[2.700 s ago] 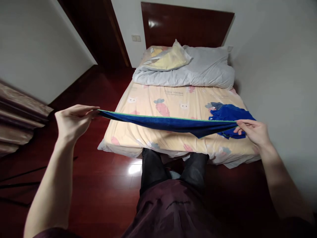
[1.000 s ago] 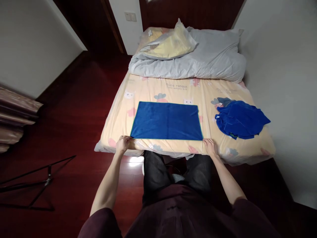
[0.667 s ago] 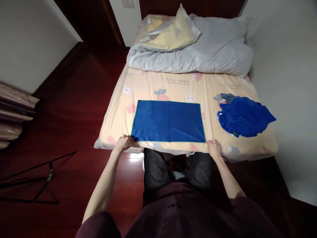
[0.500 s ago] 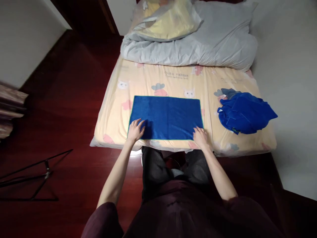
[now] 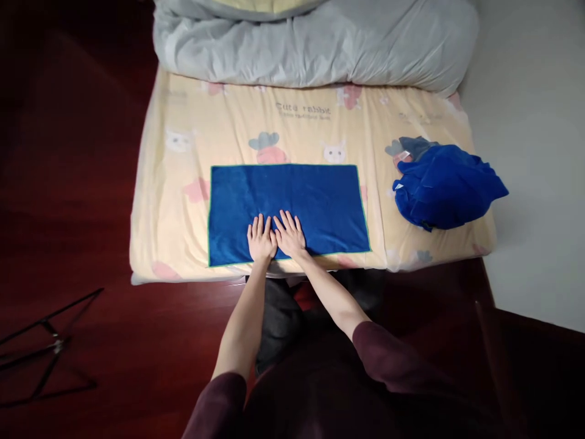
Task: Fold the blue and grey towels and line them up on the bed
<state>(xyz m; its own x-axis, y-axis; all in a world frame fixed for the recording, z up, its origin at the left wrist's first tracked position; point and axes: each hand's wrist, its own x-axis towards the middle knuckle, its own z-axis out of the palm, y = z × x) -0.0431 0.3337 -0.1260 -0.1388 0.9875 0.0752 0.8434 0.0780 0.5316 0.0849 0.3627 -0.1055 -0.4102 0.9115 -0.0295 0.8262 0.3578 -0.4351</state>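
Note:
A blue towel (image 5: 315,195) with a green edge lies spread flat near the foot of the bed (image 5: 164,244), on a yellow sheet with cartoon prints. My left hand (image 5: 261,238) and my right hand (image 5: 289,234) rest side by side on the towel's near middle, palms down, fingers stretched out. Neither hand holds anything. A crumpled pile of blue towels (image 5: 445,186) sits on the bed to the right, apart from my hands.
A grey duvet (image 5: 315,42) is bunched along the far end of the bed. A white wall (image 5: 534,152) runs down the right side. Dark red wooden floor lies to the left, with a black folding stand (image 5: 46,347) on it.
The towel, earlier held stretched in the air, now lies flat on the bed. My hands slid from its near corners inward to the middle. The view has tipped closer over the bed.

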